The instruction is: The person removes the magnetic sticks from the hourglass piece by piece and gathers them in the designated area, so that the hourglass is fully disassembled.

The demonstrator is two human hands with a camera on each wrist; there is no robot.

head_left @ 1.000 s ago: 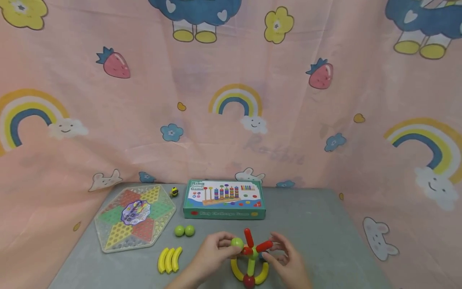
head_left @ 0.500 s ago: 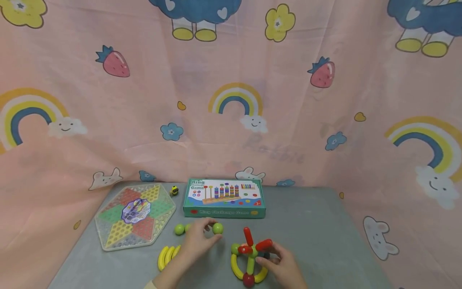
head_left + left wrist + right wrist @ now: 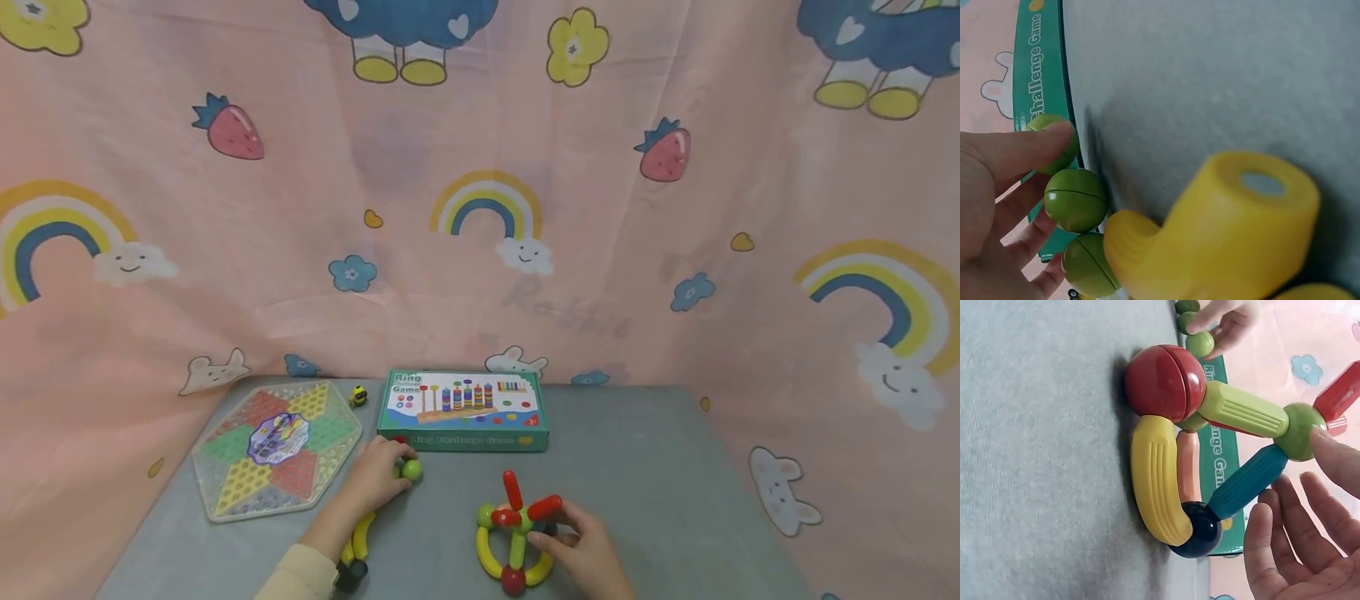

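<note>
My left hand (image 3: 375, 473) pinches a green ball (image 3: 1065, 157) by thumb and fingers, close beside the other two green balls (image 3: 1075, 201) in the left wrist view. My right hand (image 3: 588, 546) holds a ball-and-rod construction (image 3: 518, 550) upright on the table. Its thumb lies on the upper green ball (image 3: 1300, 432) and a fingertip meets the teal rod (image 3: 1247, 482). Red rods (image 3: 544, 507) stick out at the top; a red ball (image 3: 1166, 382), curved yellow rods (image 3: 1159, 481) and a dark blue ball (image 3: 1200, 530) form the base.
Loose curved yellow rods (image 3: 362, 537) lie under the left forearm. A green Ring Challenge Game box (image 3: 462, 412) stands at the back. A hexagonal star-patterned game board (image 3: 277, 454) lies at the left, with a small yellow-and-black toy (image 3: 357, 395) near it.
My left hand has moved left from the construction to the pair of green balls, carrying its green ball. My right hand stays at the construction, its fingers drawn slightly lower.
</note>
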